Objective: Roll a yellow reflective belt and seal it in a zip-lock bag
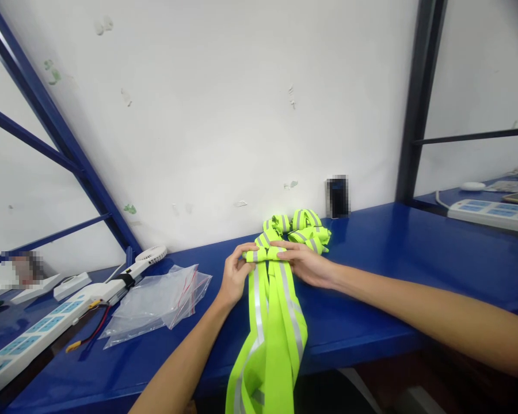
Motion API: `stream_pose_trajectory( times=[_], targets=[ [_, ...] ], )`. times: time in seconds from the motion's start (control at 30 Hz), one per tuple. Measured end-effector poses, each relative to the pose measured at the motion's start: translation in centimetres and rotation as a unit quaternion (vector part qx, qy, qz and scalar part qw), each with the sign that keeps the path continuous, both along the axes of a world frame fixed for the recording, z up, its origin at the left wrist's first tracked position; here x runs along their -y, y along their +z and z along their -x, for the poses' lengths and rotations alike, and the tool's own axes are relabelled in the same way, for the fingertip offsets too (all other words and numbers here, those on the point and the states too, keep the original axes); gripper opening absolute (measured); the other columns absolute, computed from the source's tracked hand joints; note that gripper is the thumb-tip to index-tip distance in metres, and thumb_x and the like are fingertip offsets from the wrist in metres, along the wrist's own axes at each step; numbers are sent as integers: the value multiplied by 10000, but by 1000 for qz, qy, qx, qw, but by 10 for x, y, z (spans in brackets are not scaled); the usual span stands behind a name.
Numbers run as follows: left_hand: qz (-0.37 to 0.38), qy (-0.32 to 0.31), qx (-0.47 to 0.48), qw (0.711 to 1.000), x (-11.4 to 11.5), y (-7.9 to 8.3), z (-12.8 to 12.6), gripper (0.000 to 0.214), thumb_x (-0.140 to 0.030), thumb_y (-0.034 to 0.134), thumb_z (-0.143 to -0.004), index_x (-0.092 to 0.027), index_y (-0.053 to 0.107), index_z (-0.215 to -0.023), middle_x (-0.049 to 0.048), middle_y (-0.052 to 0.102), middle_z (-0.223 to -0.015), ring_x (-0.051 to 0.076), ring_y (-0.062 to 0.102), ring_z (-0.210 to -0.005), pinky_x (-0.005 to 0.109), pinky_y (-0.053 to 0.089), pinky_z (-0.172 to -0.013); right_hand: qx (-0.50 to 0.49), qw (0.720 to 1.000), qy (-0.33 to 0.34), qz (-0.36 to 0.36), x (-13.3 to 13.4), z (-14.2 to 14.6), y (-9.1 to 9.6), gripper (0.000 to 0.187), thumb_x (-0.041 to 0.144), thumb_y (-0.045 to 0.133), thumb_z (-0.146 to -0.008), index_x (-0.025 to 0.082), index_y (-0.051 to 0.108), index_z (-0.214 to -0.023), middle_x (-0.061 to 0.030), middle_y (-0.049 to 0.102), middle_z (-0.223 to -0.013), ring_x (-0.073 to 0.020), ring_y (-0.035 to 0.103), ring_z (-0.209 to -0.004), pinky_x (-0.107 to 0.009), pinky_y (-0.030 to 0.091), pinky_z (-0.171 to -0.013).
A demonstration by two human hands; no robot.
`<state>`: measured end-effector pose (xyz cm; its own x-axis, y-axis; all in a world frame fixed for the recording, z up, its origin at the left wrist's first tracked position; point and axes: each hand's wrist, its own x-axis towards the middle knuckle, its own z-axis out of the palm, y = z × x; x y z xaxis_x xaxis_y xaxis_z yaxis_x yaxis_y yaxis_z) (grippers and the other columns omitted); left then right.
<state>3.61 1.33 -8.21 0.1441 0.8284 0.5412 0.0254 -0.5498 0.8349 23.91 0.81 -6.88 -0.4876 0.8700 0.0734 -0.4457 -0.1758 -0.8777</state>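
A fluorescent yellow-green reflective strap point(280, 310) with silver stripes lies across the blue table and hangs over its front edge. Its upper end is folded crosswise into a flat band. At the left end of that fold, my left hand point(236, 275) pinches the fabric between thumb and fingers. My right hand point(307, 264) grips the fold from the right, its fingers laid over the top; part of its grip is hidden. Just behind the hands, touching or nearly so, sit several rolled bundles of the same strap point(308, 234).
Clear zip bags point(159, 299) lie left of my hands, beside a red-and-black cable with yellow connectors point(90, 328). Further left are a white power strip point(38, 330) and a small white fan point(152, 255). A dark upright device point(338, 198) leans near the wall.
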Motion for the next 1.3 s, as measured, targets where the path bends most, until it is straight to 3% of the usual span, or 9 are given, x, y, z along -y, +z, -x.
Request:
stream_pose_trajectory(
  times=[0.1, 0.2, 0.33, 0.5, 0.63, 0.8, 1.0, 1.17, 1.3],
  targets=[
    [11, -19, 8, 1000, 2, 0, -3, 295, -293, 681, -756, -168, 662, -1023, 111, 575, -1264, 279, 508, -1209, 342, 402, -986, 16, 999, -24, -16, -3, -3, 0, 685, 76, 720, -683, 180, 499, -1323, -63, 721, -1004, -193, 663, -957, -345, 471, -949],
    [91, -52, 64, 992, 0, -4, -7, 522, -301, 727, -737, -214, 550, -1220, 98, 628, -1199, 260, 597, -1100, 387, 448, -948, 19, 997, -55, -48, -7, -5, 0, 817, 41, 746, -614, 219, 456, -1357, -40, 733, -970, -198, 684, -874, -362, 501, -896],
    [138, -109, 56, 983, -4, -10, -8, 504, -306, 767, -696, -134, 594, -1138, 125, 668, -1133, 277, 623, -1061, 409, 465, -944, 44, 988, -69, -129, -13, -8, -2, 626, 64, 758, -586, 176, 604, -1182, -52, 735, -979, -228, 685, -882, -386, 512, -879],
    [106, -87, 57, 989, -4, -12, -8, 467, -280, 742, -732, -163, 559, -1145, 101, 672, -1131, 249, 640, -1018, 385, 495, -900, 74, 976, -82, -185, -11, -4, -7, 480, 172, 739, -671, 198, 622, -1135, -56, 695, -1101, -234, 646, -1014, -412, 473, -951],
    [108, -65, 67, 990, -5, -13, -9, 438, -275, 741, -732, -162, 547, -1109, 86, 678, -1087, 226, 648, -985, 355, 501, -880, 114, 972, -146, -144, -7, 2, -11, 658, 171, 726, -690, 217, 496, -1306, -74, 634, -1200, -231, 598, -1100, -392, 446, -989],
    [98, -35, 86, 991, -5, -12, -9, 437, -285, 741, -728, -174, 538, -1098, 68, 679, -1049, 206, 655, -938, 343, 509, -852, 110, 992, -59, -23, 1, 1, -5, 887, 162, 666, -753, 281, 177, -1483, -31, 688, -967, -187, 670, -846, -345, 533, -788],
    [74, -34, 86, 993, -5, -13, -11, 409, -277, 733, -733, -182, 535, -1077, 62, 660, -1062, 208, 642, -962, 345, 502, -862, 111, 992, -45, -44, 2, 1, -4, 648, 172, 771, -652, 181, 529, -1253, 4, 675, -713, -158, 638, -658, -267, 508, -612],
    [55, -39, 66, 996, 0, -12, -14, 309, -257, 697, -761, -208, 520, -1010, 3, 617, -951, 160, 616, -841, 291, 500, -765, 109, 990, -66, -64, -5, 4, -18, 591, 188, 811, -607, 186, 571, -1147, 6, 680, -712, -169, 638, -651, -271, 500, -570],
    [4, -11, 7, 1000, 2, -7, -14, 230, -219, 670, -764, -197, 566, -968, -3, 570, -899, 142, 554, -828, 237, 454, -733, 71, 994, -48, -68, -3, 9, -23, 544, 209, 788, -654, 230, 559, -1147, -12, 708, -878, -190, 665, -747, -300, 526, -604]
  ],
)
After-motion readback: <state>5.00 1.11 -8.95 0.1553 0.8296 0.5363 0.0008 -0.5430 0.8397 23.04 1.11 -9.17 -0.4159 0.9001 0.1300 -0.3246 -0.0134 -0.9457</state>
